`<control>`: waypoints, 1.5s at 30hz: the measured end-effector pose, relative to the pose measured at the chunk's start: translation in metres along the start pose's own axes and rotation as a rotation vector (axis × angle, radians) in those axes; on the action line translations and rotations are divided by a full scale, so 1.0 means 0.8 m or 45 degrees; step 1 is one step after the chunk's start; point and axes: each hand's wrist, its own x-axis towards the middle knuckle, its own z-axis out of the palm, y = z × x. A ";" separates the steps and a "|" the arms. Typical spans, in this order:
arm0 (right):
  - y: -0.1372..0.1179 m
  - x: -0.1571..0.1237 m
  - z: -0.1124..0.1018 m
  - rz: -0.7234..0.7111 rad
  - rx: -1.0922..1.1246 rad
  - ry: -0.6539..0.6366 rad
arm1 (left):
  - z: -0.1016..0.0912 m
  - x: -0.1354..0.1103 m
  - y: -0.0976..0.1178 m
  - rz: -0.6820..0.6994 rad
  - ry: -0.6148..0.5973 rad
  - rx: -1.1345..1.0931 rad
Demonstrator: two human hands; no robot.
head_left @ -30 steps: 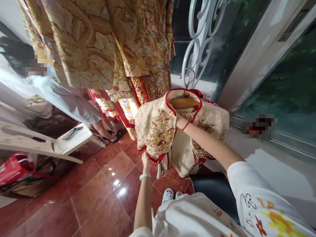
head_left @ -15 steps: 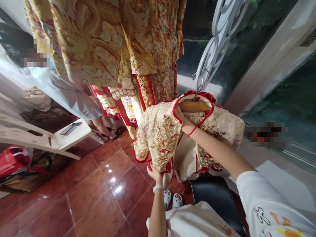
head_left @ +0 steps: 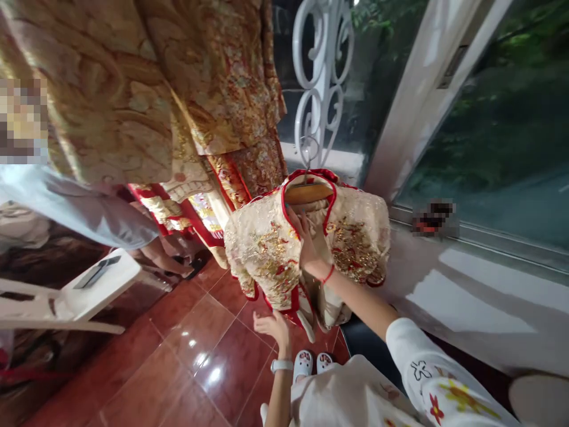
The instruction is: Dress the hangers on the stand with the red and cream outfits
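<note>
A cream jacket (head_left: 271, 252) with gold and red embroidery and red trim hangs on a wooden hanger (head_left: 307, 192) hooked on a white iron scroll grille (head_left: 320, 71). My right hand (head_left: 310, 243) lies inside the jacket's open front near the collar, fingers stretched out against the cloth. My left hand (head_left: 271, 325) hovers just under the jacket's red-trimmed hem, fingers apart and loosely curled, holding nothing.
Large gold brocade robes (head_left: 146, 95) hang at the upper left. A person in a pale blue garment (head_left: 75, 207) stands at the left beside a white plastic chair (head_left: 84, 284). Below lie red floor tiles (head_left: 186, 367) and a black seat (head_left: 368, 350); a window sill (head_left: 466, 279) runs along the right.
My left hand has let go of the jacket's hem and dropped slightly below it. My right hand has opened flat inside the jacket front. The view has swung left.
</note>
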 end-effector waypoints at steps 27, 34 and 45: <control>0.113 -0.146 -0.228 0.873 0.385 0.810 | 0.092 0.042 0.456 2.419 -0.876 0.456; 0.086 -0.149 -0.235 0.888 0.318 0.912 | 0.094 0.015 0.452 2.260 -0.993 0.592; 0.084 -0.175 -0.240 0.696 0.002 0.863 | 0.135 0.040 0.417 2.529 -1.284 0.665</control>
